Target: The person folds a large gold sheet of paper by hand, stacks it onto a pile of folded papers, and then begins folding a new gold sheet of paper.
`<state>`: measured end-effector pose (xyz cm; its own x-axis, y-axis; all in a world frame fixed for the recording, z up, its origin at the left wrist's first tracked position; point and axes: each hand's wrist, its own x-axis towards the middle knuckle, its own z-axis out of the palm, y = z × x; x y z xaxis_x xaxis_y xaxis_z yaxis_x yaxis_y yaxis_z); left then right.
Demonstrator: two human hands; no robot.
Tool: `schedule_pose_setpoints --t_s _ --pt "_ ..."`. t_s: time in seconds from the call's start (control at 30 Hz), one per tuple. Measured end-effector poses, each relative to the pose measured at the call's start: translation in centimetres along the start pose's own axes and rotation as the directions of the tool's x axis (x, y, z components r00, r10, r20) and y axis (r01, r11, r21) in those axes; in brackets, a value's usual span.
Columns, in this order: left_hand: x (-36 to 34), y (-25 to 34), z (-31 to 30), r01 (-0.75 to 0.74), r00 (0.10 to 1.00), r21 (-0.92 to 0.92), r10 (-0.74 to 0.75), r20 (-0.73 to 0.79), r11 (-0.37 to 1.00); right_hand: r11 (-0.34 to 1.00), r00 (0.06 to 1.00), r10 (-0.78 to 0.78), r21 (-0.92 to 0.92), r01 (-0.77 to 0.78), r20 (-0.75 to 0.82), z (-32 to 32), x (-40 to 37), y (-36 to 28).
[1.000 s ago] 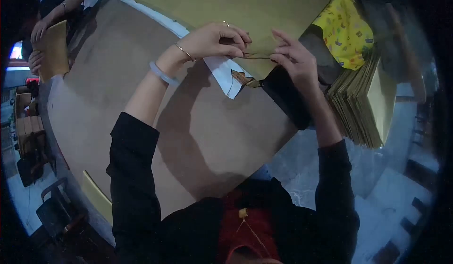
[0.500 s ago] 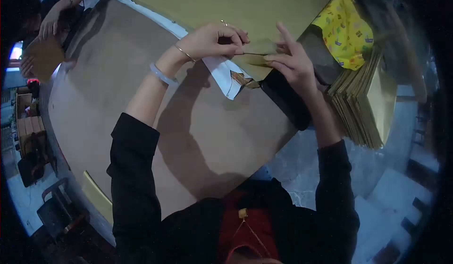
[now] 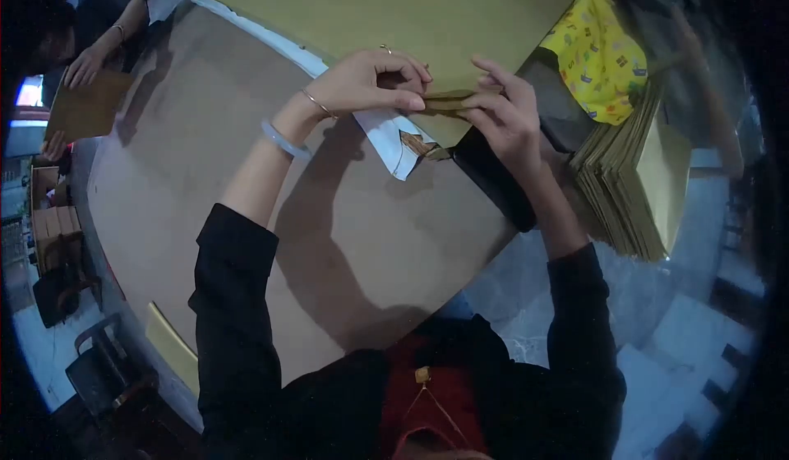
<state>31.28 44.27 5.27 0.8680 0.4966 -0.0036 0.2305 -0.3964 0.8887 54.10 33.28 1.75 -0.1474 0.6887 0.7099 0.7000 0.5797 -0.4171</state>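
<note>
The folded corner [image 3: 446,101] of the olive paper sheet [image 3: 386,8] lies at the far side of the counter [image 3: 189,180], pinched between both hands: the left hand [image 3: 370,82] grips it with thumb and curled fingers, and the right hand [image 3: 505,119] nips it with its fingertips. A stack of folded papers [image 3: 629,180] sits just right
</note>
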Motion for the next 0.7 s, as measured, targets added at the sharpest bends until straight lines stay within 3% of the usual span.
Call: schedule_pose_setpoints --t_s 0.03,0.13,0.17,0.2,0.27,0.33,0.4,0.43,0.5,0.53,0.57,0.6,0.63,0.67,0.7 --pt "-0.1 0.4 0.1 0.024 1.000 -0.028 -0.024 -0.009 0.999 1.000 1.000 -0.001 -0.002 0.001 -0.003 0.1 0.0 0.2" --pt "-0.5 1.5 1.7 -0.094 0.987 0.334 0.132 -0.095 0.938 0.977 0.987 -0.159 -0.145 0.155 -0.018 0.0 0.2 0.8" --pt "0.1 0.5 2.3 -0.244 0.928 0.462 0.344 -0.143 0.853 0.974 0.986 -0.166 -0.159 0.161 -0.021 0.2 0.4 0.7" --pt "0.4 0.3 2.7 -0.260 0.923 0.463 0.359 -0.139 0.847 0.974 0.984 -0.173 -0.160 0.163 -0.049 0.4 0.7 0.5" --pt "0.6 0.2 3.7 -0.134 0.909 0.502 0.307 -0.280 0.854 0.973 0.980 -0.175 -0.169 0.157 -0.097 0.6 1.1 0.4" --pt "0.8 -0.5 4.2 -0.148 0.884 0.458 0.325 -0.336 0.876 0.968 0.978 -0.193 -0.178 0.177 -0.078 0.0 1.5 -0.4" --pt "1.4 0.0 4.4 -0.147 0.865 0.400 0.314 -0.393 0.905 0.980 0.966 -0.121 -0.181 0.080 -0.228 0.0 1.1 -1.4" --pt "1.5 0.1 4.7 -0.012 0.848 0.254 0.144 -0.510 0.967 0.976 0.955 -0.165 -0.181 0.121 -0.246 0.1 0.4 -1.2" --pt "1.8 0.5 4.6 0.201 0.763 -0.065 -0.198 -0.616 0.977 0.978 0.985 -0.164 -0.139 0.156 -0.053 -0.4 -0.6 -1.1" --pt "1.8 0.0 3.9 0.233 0.709 -0.051 -0.205 -0.675 0.971 0.974 0.990 -0.114 -0.189 0.128 0.083 -0.5 -0.8 -1.4" --pt "1.9 -0.4 3.3 0.266 0.650 -0.039 -0.209 -0.731 0.963 0.972 0.989 -0.124 -0.192 0.137 0.078 -0.2 -1.1 -1.4" --pt "2.0 2.8 3.7 0.103 0.549 -0.259 -0.272 -0.791 0.960 0.988 0.990 -0.010 -0.152 0.032 0.142 0.3 -1.5 -1.4" --pt "2.5 1.5 3.0 0.064 0.495 -0.285 -0.279 -0.823 0.956 0.990 0.973 0.098 -0.118 -0.074 0.211 0.4 -1.7 -1.4" --pt "2.8 0.3 2.1 0.021 0.438 -0.309 -0.287 -0.852 0.951 0.992 0.959 0.108 -0.089 -0.088 0.261 0.2 -1.9 -1.2" --pt "2.3 2.1 1.4 0.166 0.419 -0.298 -0.341 -0.841 0.940 0.991 0.961 0.120 -0.086 -0.102 0.251 0.1 -1.8 -1.6"
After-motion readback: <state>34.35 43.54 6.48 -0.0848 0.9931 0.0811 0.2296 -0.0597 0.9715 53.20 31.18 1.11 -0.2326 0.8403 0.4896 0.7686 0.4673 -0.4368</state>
